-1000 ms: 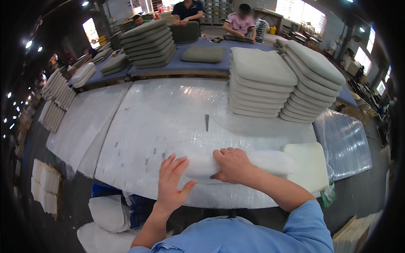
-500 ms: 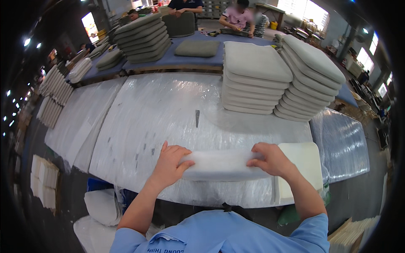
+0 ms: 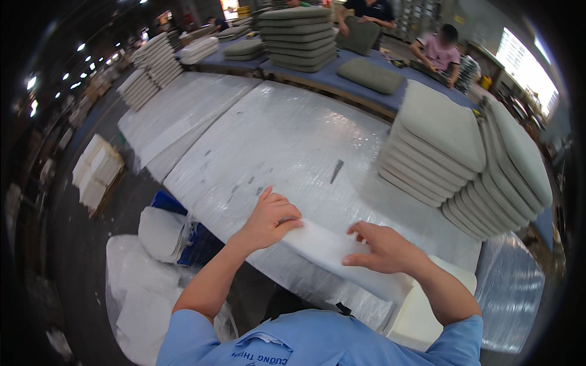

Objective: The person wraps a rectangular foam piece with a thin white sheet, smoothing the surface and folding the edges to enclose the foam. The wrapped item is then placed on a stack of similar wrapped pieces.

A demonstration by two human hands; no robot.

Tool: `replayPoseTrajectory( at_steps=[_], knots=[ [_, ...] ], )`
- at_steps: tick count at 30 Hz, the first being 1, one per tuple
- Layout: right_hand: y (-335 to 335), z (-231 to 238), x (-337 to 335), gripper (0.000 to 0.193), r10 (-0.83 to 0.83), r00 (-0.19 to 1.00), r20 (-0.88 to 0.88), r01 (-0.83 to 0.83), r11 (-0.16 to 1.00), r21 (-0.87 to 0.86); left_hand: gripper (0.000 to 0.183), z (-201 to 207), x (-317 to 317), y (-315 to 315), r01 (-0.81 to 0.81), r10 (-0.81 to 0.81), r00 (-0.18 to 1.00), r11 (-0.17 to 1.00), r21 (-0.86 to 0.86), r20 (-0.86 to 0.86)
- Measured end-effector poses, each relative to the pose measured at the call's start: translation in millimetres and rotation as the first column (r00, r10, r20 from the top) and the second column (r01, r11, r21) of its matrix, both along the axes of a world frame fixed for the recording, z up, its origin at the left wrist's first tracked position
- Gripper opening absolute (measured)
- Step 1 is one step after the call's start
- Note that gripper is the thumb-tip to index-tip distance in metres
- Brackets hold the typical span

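Note:
A white, soft-looking padded piece point(image 3: 329, 250) lies in front of me near the table's front edge, its right end smeared by motion. My left hand point(image 3: 271, 221) is closed on its left end, thumb on the near side and fingers over the top. Over its right part is my right hand point(image 3: 386, 249), thumb and fingers apart; whether it touches the piece is hard to tell. A cream-coloured pad point(image 3: 421, 320) with rounded corners lies beside it, under my right forearm.
The table point(image 3: 268, 140) is wrapped in clear plastic film. Tall stacks of grey cushions point(image 3: 433, 143) stand at its right. A blue table point(image 3: 305, 76) behind holds more cushions, with two people beyond. White bagged pieces point(image 3: 143, 293) are at lower left.
My view has turned, so the table now slants down to the right. My right hand's fingers have spread from their grip on the padded piece; the left keeps hold.

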State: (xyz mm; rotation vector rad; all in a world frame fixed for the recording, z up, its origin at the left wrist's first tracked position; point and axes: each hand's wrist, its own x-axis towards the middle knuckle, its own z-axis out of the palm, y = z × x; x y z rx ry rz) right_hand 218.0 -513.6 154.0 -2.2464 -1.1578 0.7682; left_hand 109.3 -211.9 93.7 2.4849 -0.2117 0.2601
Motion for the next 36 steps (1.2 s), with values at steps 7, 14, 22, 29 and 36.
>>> replayPoseTrajectory(
  at_steps=[7, 14, 22, 29, 36],
  knots=[
    [98.5, -21.1, 1.4, 0.059, 0.113, 0.992, 0.063, -0.109, 0.992, -0.062, 0.051, -31.5, -22.7, 18.1, -0.168, 0.411, 0.899, 0.647, -0.744, 0.153],
    [118.5, -4.3, 10.2, 0.054, 0.103, 0.991, 0.085, -0.091, 0.986, -0.139, 0.071, -110.5, -35.3, 35.1, -0.093, 0.006, 0.996, 0.236, -0.967, -0.094],
    [184.3, -9.5, -3.4, 0.038, 0.049, 0.97, 0.237, -0.036, 0.998, -0.06, 0.067, -103.6, 2.8, 73.9, -0.094, -0.279, 0.946, 0.256, -0.962, -0.167],
    [170.2, -37.6, 2.4, 0.027, -0.284, 0.957, -0.063, 0.287, 0.957, 0.039, 0.025, -113.2, 24.5, 74.6, -0.06, -0.281, 0.955, 0.149, -0.987, -0.1],
    [195.2, -11.5, 0.4, 0.049, -0.178, 0.984, 0.028, 0.18, 0.965, -0.19, 0.011, -105.9, 22.7, 60.6, -0.107, -0.135, 0.981, 0.22, -0.97, -0.139]
  ],
)
